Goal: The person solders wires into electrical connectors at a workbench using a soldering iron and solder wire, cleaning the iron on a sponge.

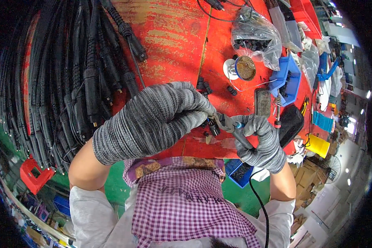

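My left hand (153, 120), in a grey striped knit glove, pinches a small black cable connector (213, 128) above the table's near edge. In my right hand (261, 144), gloved alike, is a pair of pliers (242, 137) with a dark handle and some blue on it. Their metal jaws meet the connector beside my left fingertips; whether they are clamped on it I cannot tell. Just beyond lie several small black connector parts (203, 85) on the red table (169, 45). The inside of my left grip is hidden.
Thick black cables (76, 74) with connectors cover the table's left side. A solder spool (232, 69) stands near a round tin (246, 68), a blue parts bin (286, 80) and a clear bag of black parts (256, 39). A red-handled soldering iron (277, 120) lies beyond my right hand. A black cord (260, 202) hangs below.
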`<state>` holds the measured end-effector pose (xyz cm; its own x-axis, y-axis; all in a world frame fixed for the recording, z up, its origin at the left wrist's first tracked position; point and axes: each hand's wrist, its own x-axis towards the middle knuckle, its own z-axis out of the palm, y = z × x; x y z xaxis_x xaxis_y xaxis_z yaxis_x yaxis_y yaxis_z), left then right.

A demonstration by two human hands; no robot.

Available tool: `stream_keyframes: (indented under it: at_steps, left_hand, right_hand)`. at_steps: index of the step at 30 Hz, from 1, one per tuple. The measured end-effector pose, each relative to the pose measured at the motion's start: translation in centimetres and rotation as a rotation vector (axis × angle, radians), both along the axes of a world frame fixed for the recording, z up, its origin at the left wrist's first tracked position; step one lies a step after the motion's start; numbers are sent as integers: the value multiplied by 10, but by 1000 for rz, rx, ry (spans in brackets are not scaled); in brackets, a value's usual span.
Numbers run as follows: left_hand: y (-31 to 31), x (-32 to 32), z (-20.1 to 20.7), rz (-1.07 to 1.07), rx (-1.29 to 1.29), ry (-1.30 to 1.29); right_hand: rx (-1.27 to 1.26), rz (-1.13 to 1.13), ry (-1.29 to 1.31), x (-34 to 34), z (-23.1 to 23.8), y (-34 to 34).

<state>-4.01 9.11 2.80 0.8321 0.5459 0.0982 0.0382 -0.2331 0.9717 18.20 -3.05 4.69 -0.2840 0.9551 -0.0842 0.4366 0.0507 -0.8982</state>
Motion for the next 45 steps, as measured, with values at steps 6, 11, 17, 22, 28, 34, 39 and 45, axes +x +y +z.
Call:
stream_keyframes:
  at_steps: [6, 11, 17, 22, 28, 34, 39, 45]
  left_hand:
    - [-3, -1, -1, 15, -50, -8]
    - [-2, 0, 0, -5, -36, 15]
    - [-2, 0, -1, -12, -42, 34]
    - [0, 1, 1, -34, -46, 29]
    - [-1, -4, 1, -15, -31, 5]
    - [-2, -7, 4, 41, -227, 41]
    - [-3, -14, 7, 82, -109, 201]
    - [-15, -18, -1, 163, -45, 214]
  right_hand:
    - [57, -20, -79, -2, 1, -1]
    - [147, -43, -184, 3, -11, -8]
    - [202, 25, -210, 1, -10, -6]
    - [120, 12, -208, -5, -4, -7]
    - [-566, -608, 602, -3, -8, -11]
    - [-467, -446, 170, -13, -9, 28]
    - [-160, -408, -556, -27, -50, 80]
    - [111, -180, -1125, -48, -87, 118]
